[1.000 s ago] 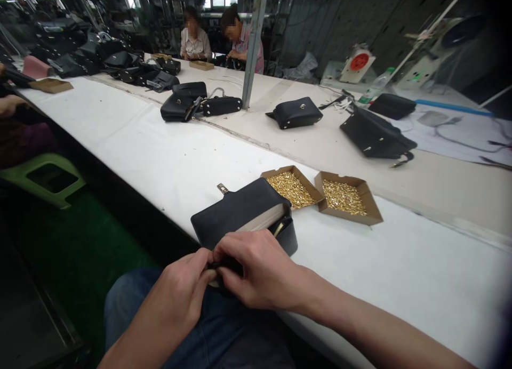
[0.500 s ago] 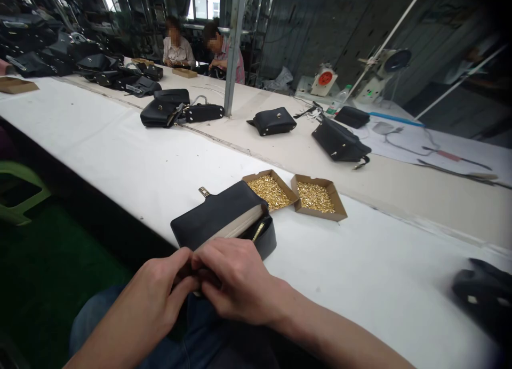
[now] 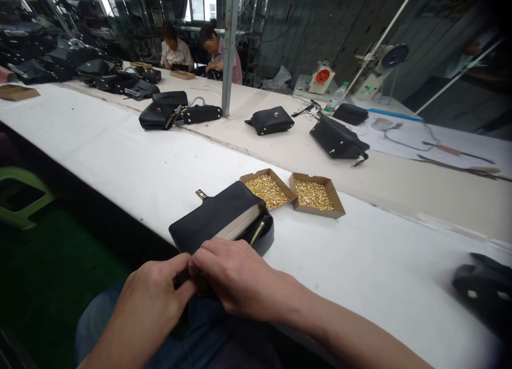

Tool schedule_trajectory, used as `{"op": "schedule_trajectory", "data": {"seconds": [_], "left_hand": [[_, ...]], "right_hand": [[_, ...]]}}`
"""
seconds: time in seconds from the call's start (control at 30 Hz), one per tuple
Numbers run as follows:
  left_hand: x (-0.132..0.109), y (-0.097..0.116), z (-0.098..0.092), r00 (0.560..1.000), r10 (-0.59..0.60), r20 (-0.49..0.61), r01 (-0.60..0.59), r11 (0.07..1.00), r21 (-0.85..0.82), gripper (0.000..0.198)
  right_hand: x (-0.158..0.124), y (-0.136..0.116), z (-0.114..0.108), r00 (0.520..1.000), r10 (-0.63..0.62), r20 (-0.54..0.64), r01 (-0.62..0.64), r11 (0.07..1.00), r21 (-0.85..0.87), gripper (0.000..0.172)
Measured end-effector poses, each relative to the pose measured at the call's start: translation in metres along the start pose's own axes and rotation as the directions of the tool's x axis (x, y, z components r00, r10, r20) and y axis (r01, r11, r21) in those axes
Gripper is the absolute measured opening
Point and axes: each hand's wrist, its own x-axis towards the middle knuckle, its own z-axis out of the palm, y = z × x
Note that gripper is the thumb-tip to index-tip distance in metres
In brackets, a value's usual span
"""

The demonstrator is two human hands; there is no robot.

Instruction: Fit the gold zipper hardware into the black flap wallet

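Note:
A black handbag lies at the table's near edge, its flap laid back with a gold clasp piece at the flap's tip. The pale lining and a gold zipper show at its open side. At the bag's near end, my left hand is closed in a pinch, its fingertips against those of the other hand. My right hand is curled over the same spot, knuckles up. What the fingertips grip is hidden behind the hands. Touching the bag's far side is a cardboard tray of small gold metal pieces.
A second cardboard tray of gold pieces stands to the right. More black bags lie across the table, one blurred bag at the right edge. A metal post rises from the table; two people sit beyond it. A green chair is at left.
The view has shifted slightly. Both hands stay together at the bag's near end, with only small finger movement, and the bag keeps its place beside the trays.

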Motion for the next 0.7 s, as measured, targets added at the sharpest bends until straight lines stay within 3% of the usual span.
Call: {"op": "schedule_trajectory", "data": {"seconds": [0.17, 0.27, 0.33, 0.47, 0.7], "left_hand": [[-0.006, 0.003, 0.005, 0.997, 0.04, -0.062, -0.033, 0.992, 0.122, 0.025], [-0.011, -0.001, 0.016, 0.978, 0.119, -0.168, -0.089, 0.98, 0.176, 0.026], [-0.014, -0.004, 0.024, 0.937, 0.221, -0.269, -0.162, 0.961, 0.225, 0.021], [-0.021, -0.011, 0.038, 0.812, 0.416, -0.409, -0.291, 0.897, 0.333, 0.021], [-0.02, -0.028, 0.04, 0.765, 0.555, -0.328, -0.504, 0.832, 0.232, 0.022]], "right_hand": [[-0.001, -0.004, -0.016, 0.994, -0.008, 0.11, 0.006, 1.0, 0.023, 0.033], [-0.005, -0.007, -0.02, 0.994, 0.03, 0.106, -0.032, 0.999, 0.013, 0.032], [-0.007, -0.008, -0.021, 0.995, 0.062, 0.072, -0.065, 0.997, 0.035, 0.029], [-0.011, -0.005, -0.019, 0.996, 0.075, 0.037, -0.079, 0.992, 0.103, 0.027], [-0.012, 0.003, -0.003, 0.998, -0.046, 0.032, 0.038, 0.974, 0.222, 0.029]]}}
